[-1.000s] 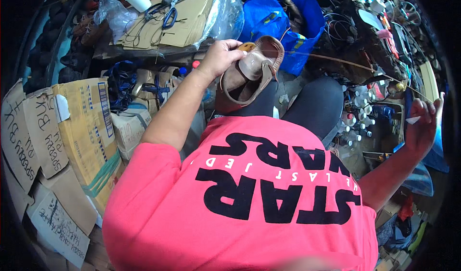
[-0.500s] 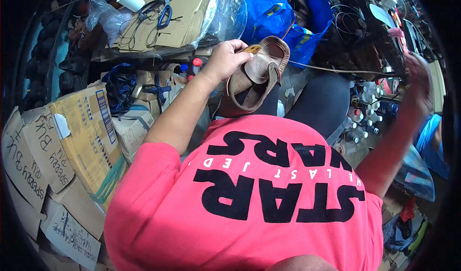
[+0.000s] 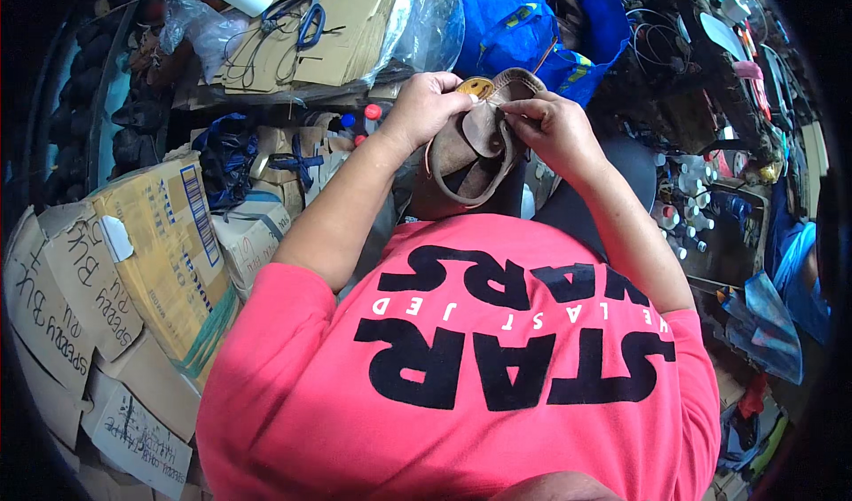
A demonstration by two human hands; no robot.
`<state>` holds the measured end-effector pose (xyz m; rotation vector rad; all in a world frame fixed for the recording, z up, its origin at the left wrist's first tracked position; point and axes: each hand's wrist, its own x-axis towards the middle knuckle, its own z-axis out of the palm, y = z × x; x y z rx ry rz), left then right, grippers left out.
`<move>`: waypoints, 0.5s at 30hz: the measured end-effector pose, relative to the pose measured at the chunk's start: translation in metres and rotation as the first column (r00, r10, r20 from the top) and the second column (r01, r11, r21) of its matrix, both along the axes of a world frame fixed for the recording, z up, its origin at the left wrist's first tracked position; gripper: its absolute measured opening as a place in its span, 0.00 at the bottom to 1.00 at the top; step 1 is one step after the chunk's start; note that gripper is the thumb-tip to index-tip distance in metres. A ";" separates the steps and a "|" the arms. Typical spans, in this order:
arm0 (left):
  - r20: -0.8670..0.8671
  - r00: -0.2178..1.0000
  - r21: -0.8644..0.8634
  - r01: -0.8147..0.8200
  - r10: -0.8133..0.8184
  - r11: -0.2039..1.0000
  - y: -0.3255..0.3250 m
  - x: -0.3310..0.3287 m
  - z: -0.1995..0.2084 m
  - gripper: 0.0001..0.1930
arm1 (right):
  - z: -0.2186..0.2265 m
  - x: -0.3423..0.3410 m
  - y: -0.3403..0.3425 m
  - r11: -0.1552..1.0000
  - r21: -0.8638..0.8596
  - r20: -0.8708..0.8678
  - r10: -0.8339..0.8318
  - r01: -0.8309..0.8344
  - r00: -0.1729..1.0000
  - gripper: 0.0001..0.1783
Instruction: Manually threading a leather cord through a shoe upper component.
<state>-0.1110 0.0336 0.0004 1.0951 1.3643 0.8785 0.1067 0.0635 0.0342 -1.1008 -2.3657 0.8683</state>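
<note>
Currently, from my remote station on the head view, I take the brown leather shoe [image 3: 454,155] as the landmark. It lies between the two hands, over the wearer's dark-trousered lap, just beyond the pink shirt [image 3: 461,323].

Axis: I read the shoe's long axis as slanting, far end toward the right, near end toward the left, opening facing up to the camera.

Left hand [image 3: 422,110]: at the shoe's far left side, thumb and finger gripped on a small rounded yellow piece [image 3: 477,87], which sits at the shoe's edge.

Right hand [image 3: 564,133]: reaches in from the shoe's right, fingers bent and narrow, tips at the leather near the yellow piece. I cannot tell whether they close on anything; a fine strand would be too thin to resolve.

Key relation: both hands are at the shoe's far half, on opposite sides of its axis; neither is clearly nearer. I judge that the narrow stretch between the yellow piece and the right fingertips governs the work.

Surroundings: blue bag [image 3: 484,8] beyond the shoe; scissors [image 3: 316,1] on cardboard sheets [image 3: 373,22], beyond and left; bottles [image 3: 688,181] right; yellow carton [image 3: 155,235] well left.
</note>
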 end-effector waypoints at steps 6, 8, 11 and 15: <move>0.043 0.998 0.013 -0.036 0.035 0.999 0.002 0.002 -0.002 0.11 | 0.000 0.000 0.001 1.000 -0.003 0.008 0.001 -0.001 1.000 0.11; 0.034 0.999 0.022 -0.030 0.030 0.999 0.002 0.002 -0.004 0.11 | 0.000 0.000 0.001 1.000 -0.011 0.010 -0.001 0.001 1.000 0.11; 0.011 1.000 0.033 -0.023 0.023 0.999 0.002 0.001 -0.005 0.11 | 0.006 -0.001 0.000 1.000 -0.010 0.034 0.000 0.000 0.999 0.11; 0.034 0.999 0.034 -0.032 0.031 0.999 0.001 0.003 -0.003 0.11 | 0.004 -0.001 0.001 1.000 0.013 0.013 0.021 -0.022 1.000 0.10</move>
